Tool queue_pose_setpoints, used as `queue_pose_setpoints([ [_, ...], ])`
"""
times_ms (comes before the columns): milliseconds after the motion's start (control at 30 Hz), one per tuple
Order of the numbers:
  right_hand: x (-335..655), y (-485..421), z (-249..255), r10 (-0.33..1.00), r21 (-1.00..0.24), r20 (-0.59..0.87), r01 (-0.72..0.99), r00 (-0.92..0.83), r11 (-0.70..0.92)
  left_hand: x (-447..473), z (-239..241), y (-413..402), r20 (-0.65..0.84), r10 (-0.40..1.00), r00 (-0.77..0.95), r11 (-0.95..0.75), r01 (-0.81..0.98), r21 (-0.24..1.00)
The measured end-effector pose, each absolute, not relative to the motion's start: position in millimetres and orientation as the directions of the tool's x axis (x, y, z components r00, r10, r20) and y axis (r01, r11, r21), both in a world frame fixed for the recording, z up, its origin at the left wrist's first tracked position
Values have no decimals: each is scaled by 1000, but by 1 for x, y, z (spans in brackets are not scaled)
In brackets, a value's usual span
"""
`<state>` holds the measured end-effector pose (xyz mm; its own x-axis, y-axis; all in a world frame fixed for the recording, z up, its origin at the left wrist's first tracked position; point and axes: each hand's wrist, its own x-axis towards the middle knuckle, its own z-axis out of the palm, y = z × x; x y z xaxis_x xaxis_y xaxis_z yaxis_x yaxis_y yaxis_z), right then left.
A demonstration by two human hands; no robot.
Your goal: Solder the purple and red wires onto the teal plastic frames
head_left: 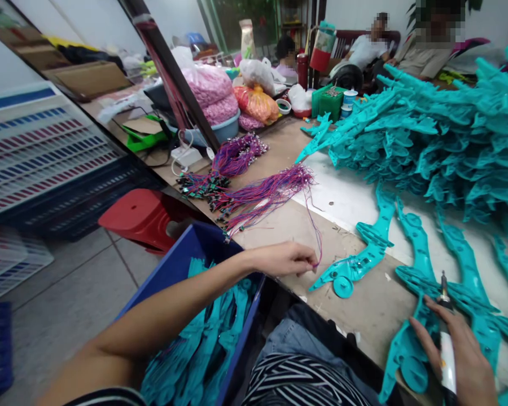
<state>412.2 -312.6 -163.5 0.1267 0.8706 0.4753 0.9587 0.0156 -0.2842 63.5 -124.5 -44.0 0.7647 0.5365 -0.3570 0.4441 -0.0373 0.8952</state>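
My left hand [285, 258], lower middle of the frame, is pinched shut, thumb against fingertips, on one thin wire [320, 239] that trails up toward the bundle [262, 197] spread across the bench [376, 316]. My right hand [461, 355], at the lower right, is curled loosely around a pen-like tool [447, 352] (soldering iron or driver, I cannot tell), tip pointing up, above one teal part [400, 344]. A second part [359, 262] lies just right of my left fingertips. I judge the step to be drawing out a single strand. The next move calls for a firm pinch, freeing that strand without dragging its neighbours, and bringing its end to the second part.
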Motion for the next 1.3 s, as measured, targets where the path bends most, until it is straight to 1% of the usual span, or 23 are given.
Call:
queue_pose_setpoints([
  [33, 411, -312, -163, 866, -290, 482, 957, 136, 11, 64, -33, -121, -283, 562, 777, -30, 362, 932],
  [100, 408, -312, -161, 860, -297, 488, 955, 147, 6, 64, -10, -107, -75, 692, 718, -17, 120, 993],
  [133, 408, -311, -161, 862, -300, 488, 954, 141, 14, 63, 3, -97, 36, 783, 621, -31, -19, 999],
  [167, 408, -311, -160, 863, -302, 488, 953, 132, 25, 63, 16, -84, 137, 863, 487, -79, -138, 987],
  [200, 408, -311, -161, 862, -302, 491, 953, 122, 37, 64, 28, -71, 207, 908, 365, -138, -207, 969],
  [233, 408, -311, -161, 859, -299, 499, 953, 112, 49, 65, 39, -57, 224, 930, 291, -173, -190, 966],
  [300, 409, -311, -162, 854, -286, 511, 956, 99, 60, 69, 60, -32, 193, 951, 241, -180, -77, 981],
  [367, 409, -311, -164, 852, -274, 515, 960, 92, 62, 72, 77, -13, 247, 951, 185, -239, -64, 969],
  [433, 409, -311, -166, 847, -274, 522, 960, 99, 57, 74, 92, -2, 266, 942, 205, -264, -37, 964],
  [467, 409, -311, -166, 844, -277, 525, 960, 105, 53, 74, 97, 1, 245, 935, 256, -250, -12, 968],
  [533, 407, -311, -165, 837, -273, 536, 961, 109, 50, 75, 105, 2, 155, 915, 371, -191, 60, 980],
  [567, 407, -312, -165, 835, -269, 539, 962, 108, 49, 75, 107, 2, 137, 904, 406, -179, 66, 982],
  [600, 406, -312, -163, 834, -266, 542, 963, 105, 52, 75, 108, 1, 160, 892, 423, -192, 34, 981],
  [667, 404, -311, -160, 830, -262, 550, 963, 93, 65, 77, 111, -1, 237, 887, 397, -243, -36, 969],
  [700, 404, -311, -159, 826, -264, 556, 962, 90, 73, 77, 112, -3, 258, 893, 368, -263, -38, 964],
  [800, 403, -311, -157, 825, -284, 559, 955, 88, 90, 79, 118, -9, 260, 910, 324, -290, 47, 956],
  [900, 403, -311, -158, 834, -343, 531, 938, 153, 47, 80, 122, -18, 348, 884, 312, -382, 54, 923],
  [933, 403, -312, -159, 837, -371, 516, 928, 183, 26, 81, 122, -21, 348, 883, 315, -389, 77, 918],
  [1033, 402, -313, -159, 841, -441, 475, 897, 259, -27, 84, 116, -24, 181, 922, 341, -275, 253, 928],
  [1067, 402, -313, -158, 841, -453, 467, 891, 273, -37, 85, 114, -23, 156, 926, 345, -252, 254, 934],
  [1167, 403, -313, -153, 843, -467, 452, 882, 291, -53, 83, 114, -18, 248, 925, 286, -284, 90, 955],
  [1233, 404, -313, -148, 847, -480, 437, 875, 302, -64, 78, 120, -16, 274, 934, 228, -287, 27, 957],
  [1300, 404, -313, -143, 848, -498, 418, 863, 326, -86, 73, 125, -16, 295, 926, 235, -301, -12, 954],
])
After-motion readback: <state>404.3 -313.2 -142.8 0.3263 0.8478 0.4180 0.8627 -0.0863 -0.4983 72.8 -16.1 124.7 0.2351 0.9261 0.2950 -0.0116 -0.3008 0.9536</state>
